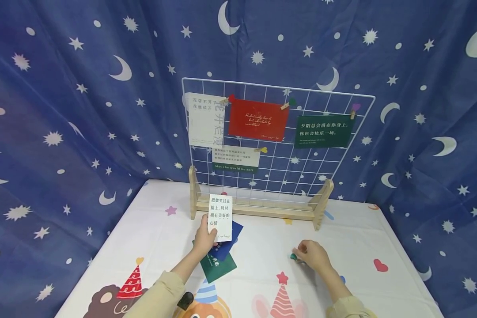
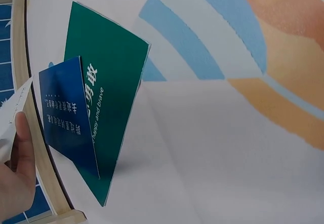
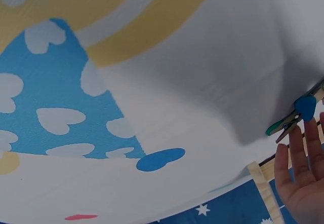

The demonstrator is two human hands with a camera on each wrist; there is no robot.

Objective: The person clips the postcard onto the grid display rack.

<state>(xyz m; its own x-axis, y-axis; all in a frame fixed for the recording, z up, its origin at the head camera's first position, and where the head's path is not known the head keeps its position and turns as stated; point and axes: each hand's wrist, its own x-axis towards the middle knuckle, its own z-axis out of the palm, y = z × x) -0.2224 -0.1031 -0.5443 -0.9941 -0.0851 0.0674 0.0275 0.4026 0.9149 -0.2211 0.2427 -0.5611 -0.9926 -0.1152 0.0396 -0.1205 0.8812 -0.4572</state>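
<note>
My left hand [image 1: 205,234] holds a small white card [image 1: 221,217] upright, thumb on its front. Below it on the table lie a blue card [image 2: 68,115] and a green card [image 2: 114,46], the blue one overlapping the green. My right hand [image 1: 313,255] is low over the table at small wooden clothespins [image 3: 290,122], one bearing a blue heart [image 3: 305,107] and another showing green. Its fingertips are at the clothespins, but the thumb is out of the right wrist view, so a grip cannot be made out.
Behind the hands stands a white wire grid rack [image 1: 278,181] on a wooden base [image 1: 258,211]. Heart-topped clothespins hold a red card [image 1: 258,130], a dark green card [image 1: 323,137] and white cards on it. A starry blue curtain [image 1: 238,53] surrounds the printed tablecloth [image 1: 262,256].
</note>
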